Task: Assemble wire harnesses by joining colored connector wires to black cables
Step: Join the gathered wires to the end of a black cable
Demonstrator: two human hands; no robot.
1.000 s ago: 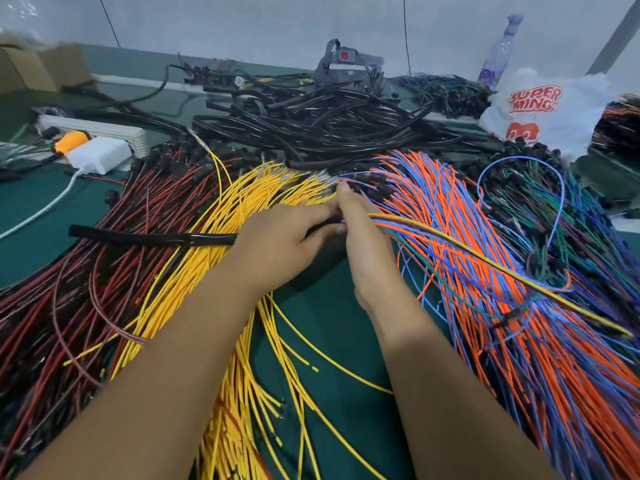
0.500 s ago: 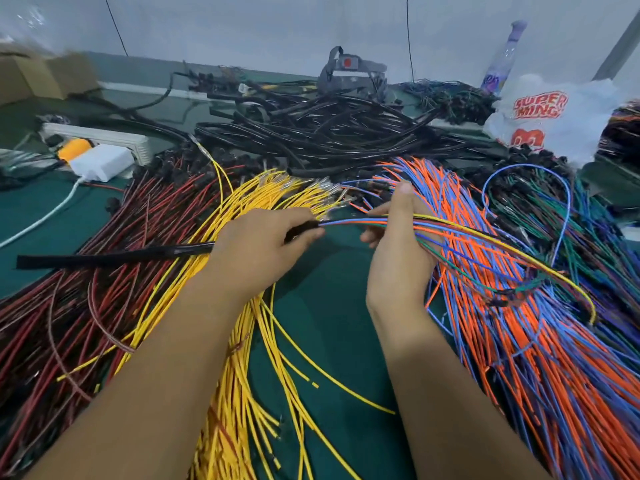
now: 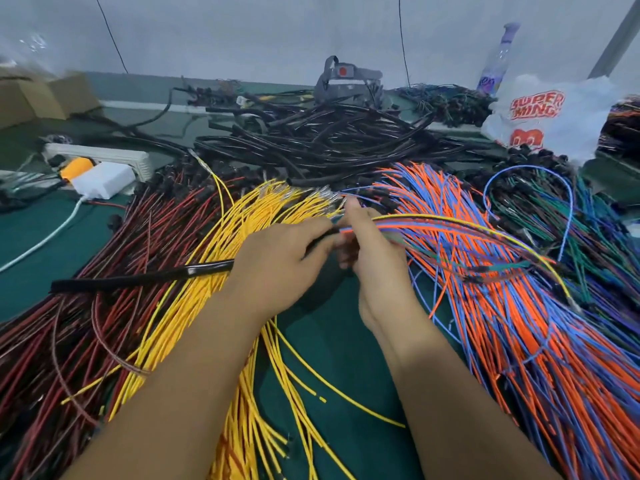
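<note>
Left hand point(image 3: 277, 261) grips the black cable point(image 3: 145, 277), right hand point(image 3: 374, 251) pinches the wire bundle point(image 3: 450, 226); threading underway, next likely needs pushing deeper.

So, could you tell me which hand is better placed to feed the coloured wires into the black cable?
Probably the right hand: it already pinches the coloured wires at the black cable mouth, while the left hand grips that cable.

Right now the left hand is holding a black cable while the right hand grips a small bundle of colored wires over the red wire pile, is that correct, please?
Not quite: the head view shows the left hand holding the black cable and the right hand gripping the bundle of colored wires over the orange and blue wire pile, not the red one.
</note>
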